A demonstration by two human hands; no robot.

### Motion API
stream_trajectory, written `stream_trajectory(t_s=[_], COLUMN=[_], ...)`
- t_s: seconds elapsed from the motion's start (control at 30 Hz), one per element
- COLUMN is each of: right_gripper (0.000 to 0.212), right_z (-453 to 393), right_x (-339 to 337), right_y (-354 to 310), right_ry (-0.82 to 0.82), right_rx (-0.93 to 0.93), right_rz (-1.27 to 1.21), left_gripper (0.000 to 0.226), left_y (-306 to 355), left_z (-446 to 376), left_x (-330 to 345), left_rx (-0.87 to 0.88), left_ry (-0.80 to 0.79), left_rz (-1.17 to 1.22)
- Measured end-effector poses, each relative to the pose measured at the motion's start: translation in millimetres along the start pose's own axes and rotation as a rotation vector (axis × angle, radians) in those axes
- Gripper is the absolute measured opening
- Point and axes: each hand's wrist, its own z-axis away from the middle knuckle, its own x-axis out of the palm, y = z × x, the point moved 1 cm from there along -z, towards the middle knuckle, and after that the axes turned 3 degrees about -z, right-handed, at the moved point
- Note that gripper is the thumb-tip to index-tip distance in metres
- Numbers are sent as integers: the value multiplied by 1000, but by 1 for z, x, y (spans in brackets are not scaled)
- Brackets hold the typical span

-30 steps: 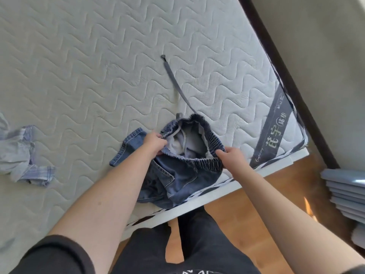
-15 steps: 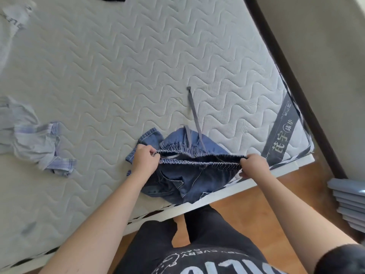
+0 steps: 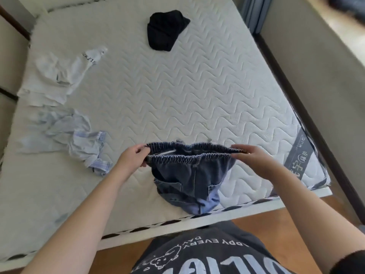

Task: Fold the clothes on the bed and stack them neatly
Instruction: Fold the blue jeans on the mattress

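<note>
Denim shorts [image 3: 189, 175] lifted off the bed [image 3: 197, 86] since a second ago, waistband now pulled taut. Left hand [image 3: 131, 160] pinching one end, right hand [image 3: 249, 158] the other, legs hanging above the near edge. Probably shaken out for folding; white shirt [image 3: 57, 76], blue shirt [image 3: 79, 139], black garment [image 3: 166, 29] still crumpled, nothing stacked.

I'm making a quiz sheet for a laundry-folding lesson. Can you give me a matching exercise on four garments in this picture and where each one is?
Things:
1. denim shorts
2. black garment
3. white T-shirt
4. light blue plaid shirt

Places or states:
A. crumpled at the left edge, near the left hand
B. far side of the mattress, alone
C. held up by the waistband in both hands
D. far left, with black lettering showing

Pairs: 1-C, 2-B, 3-D, 4-A
</note>
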Motion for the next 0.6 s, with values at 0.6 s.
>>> stream_trajectory(t_s=[0.6], right_gripper=[26], right_z=[40], right_x=[83], right_y=[-234], right_ry=[570], right_rx=[-598], right_rz=[388], left_gripper=[24], left_y=[80], left_z=[56], left_x=[-222], left_rx=[545], left_ry=[284], left_rz=[-162])
